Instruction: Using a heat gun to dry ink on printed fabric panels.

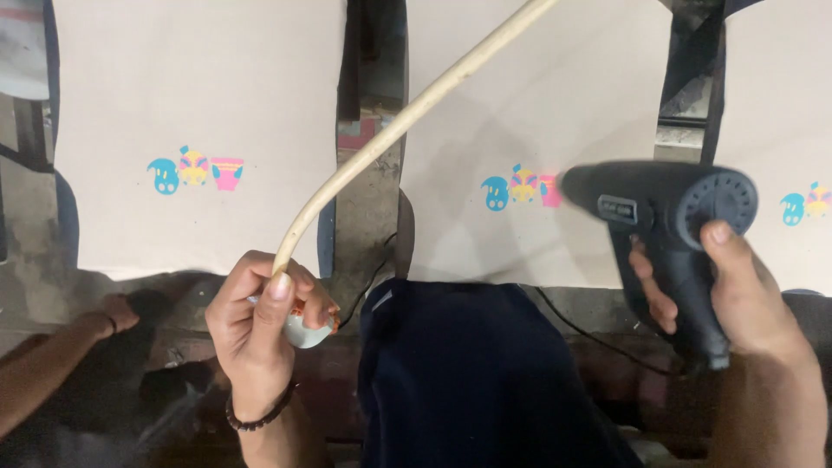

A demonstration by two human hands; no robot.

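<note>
Drying prints: right hand (737, 299) gripping heat gun (667, 217) aimed at middle cloth panel's motif (520, 189) — left hand (260, 325) clenched around pale hose (407, 117); next, probably sweeping across to adjacent print

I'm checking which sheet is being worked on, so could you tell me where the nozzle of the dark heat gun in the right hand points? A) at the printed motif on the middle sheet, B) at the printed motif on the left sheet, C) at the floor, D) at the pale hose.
A: the heat gun in the right hand has its nozzle right beside the coloured motif on the middle sheet.
</note>
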